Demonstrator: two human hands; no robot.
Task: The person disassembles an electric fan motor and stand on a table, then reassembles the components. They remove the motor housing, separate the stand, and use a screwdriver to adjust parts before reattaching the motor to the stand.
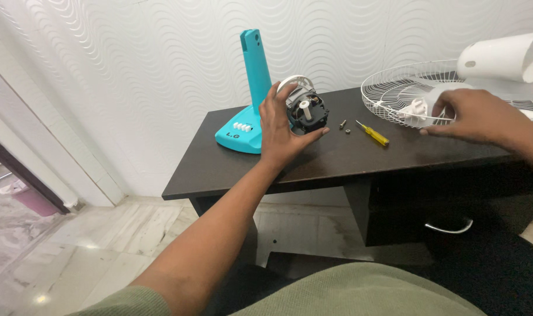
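1. Hands work over a dark worktop [336, 161] that stands against a white wavy wall
2. The left hand [281, 126] is closed around a small motor [306, 111], black with a white shaft sticking out; fingers wrap its near side and the thumb reaches under it. That grip is firm on the motor, which sits on the worktop near its back edge
3. Just behind and to the left of the motor stands a turquoise fan stand [249, 99], its column upright and its base flat on the worktop, touching or nearly touching the left hand
4. The right hand [474, 114] hovers at the edge of a white wire fan guard [395, 93] lying on the right part of the worktop. Its fingers are curled with tips close to the wires; whether its grip has closed on anything I cannot tell
5. Between the hands lie a yellow-handled screwdriver [373, 134] and two small screws [345, 126], just beside the motor
6. A white fan housing [500, 58] rests behind the guard
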